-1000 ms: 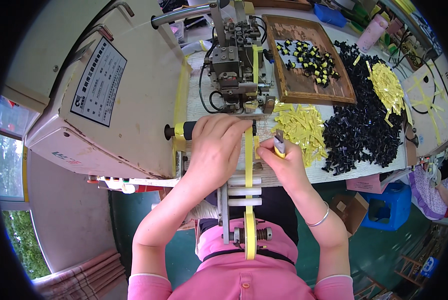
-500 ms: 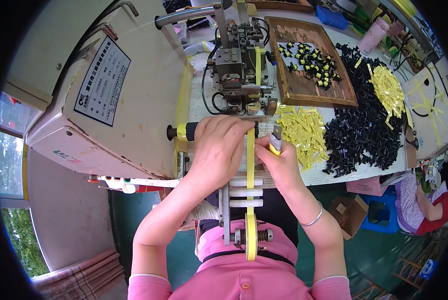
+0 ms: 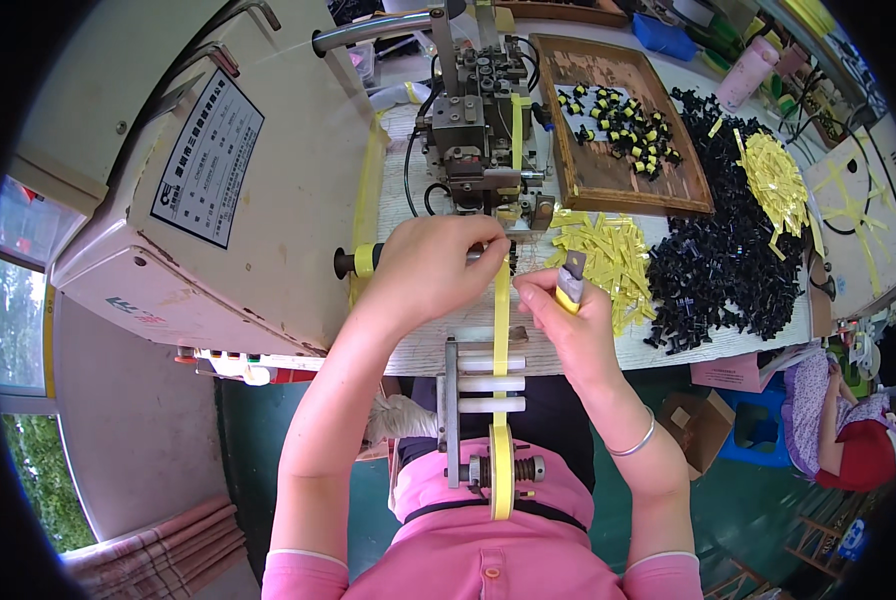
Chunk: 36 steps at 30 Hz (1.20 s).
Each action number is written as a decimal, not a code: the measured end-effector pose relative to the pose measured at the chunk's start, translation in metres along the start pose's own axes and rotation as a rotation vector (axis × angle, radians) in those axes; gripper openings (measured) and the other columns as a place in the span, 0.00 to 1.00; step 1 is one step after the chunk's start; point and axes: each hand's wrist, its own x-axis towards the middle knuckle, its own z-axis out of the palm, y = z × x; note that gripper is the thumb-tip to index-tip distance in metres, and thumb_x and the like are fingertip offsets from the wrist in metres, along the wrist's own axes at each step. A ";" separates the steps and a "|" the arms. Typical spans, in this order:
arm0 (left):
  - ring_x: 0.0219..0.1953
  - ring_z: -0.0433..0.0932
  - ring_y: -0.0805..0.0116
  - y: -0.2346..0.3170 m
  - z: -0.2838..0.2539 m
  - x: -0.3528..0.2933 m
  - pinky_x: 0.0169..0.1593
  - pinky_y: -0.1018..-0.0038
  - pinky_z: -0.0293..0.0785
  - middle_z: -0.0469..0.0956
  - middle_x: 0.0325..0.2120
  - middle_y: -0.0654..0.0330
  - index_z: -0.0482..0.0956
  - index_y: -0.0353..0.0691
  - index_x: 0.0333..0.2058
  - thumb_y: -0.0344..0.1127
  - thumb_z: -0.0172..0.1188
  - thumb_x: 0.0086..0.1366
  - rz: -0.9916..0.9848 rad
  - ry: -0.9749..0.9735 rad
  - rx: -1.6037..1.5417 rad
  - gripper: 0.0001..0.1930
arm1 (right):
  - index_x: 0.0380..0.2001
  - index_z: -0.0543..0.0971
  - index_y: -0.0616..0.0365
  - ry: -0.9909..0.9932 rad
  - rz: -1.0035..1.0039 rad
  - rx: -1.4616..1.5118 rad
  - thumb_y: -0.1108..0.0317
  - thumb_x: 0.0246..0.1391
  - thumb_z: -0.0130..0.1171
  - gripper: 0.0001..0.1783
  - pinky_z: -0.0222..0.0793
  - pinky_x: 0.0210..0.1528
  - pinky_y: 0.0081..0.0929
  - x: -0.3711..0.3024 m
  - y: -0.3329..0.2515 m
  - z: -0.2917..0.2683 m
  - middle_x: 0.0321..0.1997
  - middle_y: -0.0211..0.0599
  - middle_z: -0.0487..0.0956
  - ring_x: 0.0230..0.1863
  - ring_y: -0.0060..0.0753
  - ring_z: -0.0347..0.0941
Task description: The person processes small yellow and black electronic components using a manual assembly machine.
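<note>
My left hand (image 3: 433,265) reaches over a dark rod coming out of the pale machine housing. Its fingers are curled, with thumb and forefinger together at the upper end of a yellow tape (image 3: 502,310); exactly how they grip it is partly hidden. The tape runs down past white rollers (image 3: 493,384) to a tape roll (image 3: 503,475) at my waist. Just right of the tape, my right hand (image 3: 580,325) is closed round a short knife (image 3: 570,285) with a grey and yellow wrapped handle, its flat blade pointing up. Its thumb and forefinger are close together, apart from the tape.
A metal machine head (image 3: 468,130) stands ahead. The housing (image 3: 258,200) fills the left. Right of centre lie yellow strips (image 3: 608,265), heaped black parts (image 3: 733,270) and a wooden tray (image 3: 608,195) of black-and-yellow pieces. Another person (image 3: 848,430) sits at far right.
My left hand has shifted slightly left and its fingers have curled in more. My right hand, with the knife, has moved right and a little down, away from the tape.
</note>
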 end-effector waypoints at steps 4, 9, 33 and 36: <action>0.32 0.77 0.55 -0.014 0.015 -0.007 0.46 0.62 0.65 0.79 0.25 0.56 0.80 0.38 0.31 0.31 0.59 0.57 0.399 0.302 0.161 0.05 | 0.32 0.79 0.64 0.029 -0.143 -0.155 0.74 0.53 0.58 0.05 0.63 0.29 0.15 0.004 0.002 -0.001 0.25 0.28 0.76 0.25 0.15 0.67; 0.32 0.76 0.56 -0.013 0.026 -0.020 0.44 0.63 0.65 0.78 0.25 0.57 0.79 0.39 0.33 0.31 0.59 0.57 0.449 0.480 0.216 0.06 | 0.29 0.78 0.64 0.029 -0.213 -0.232 0.74 0.53 0.57 0.04 0.62 0.29 0.17 0.011 0.001 -0.003 0.22 0.28 0.75 0.25 0.15 0.67; 0.34 0.76 0.57 -0.022 0.018 -0.012 0.42 0.64 0.66 0.78 0.27 0.58 0.79 0.40 0.30 0.31 0.64 0.51 0.397 0.357 0.074 0.07 | 0.26 0.75 0.63 -0.012 -0.320 -0.426 0.77 0.50 0.56 0.01 0.62 0.30 0.17 0.012 -0.012 -0.006 0.22 0.27 0.73 0.26 0.15 0.65; 0.38 0.74 0.57 -0.017 0.022 -0.016 0.44 0.63 0.65 0.75 0.31 0.59 0.77 0.41 0.28 0.28 0.66 0.46 0.498 0.433 0.059 0.09 | 0.26 0.75 0.63 0.010 -0.314 -0.420 0.77 0.50 0.57 0.02 0.62 0.30 0.17 0.013 -0.014 0.001 0.24 0.28 0.74 0.27 0.15 0.65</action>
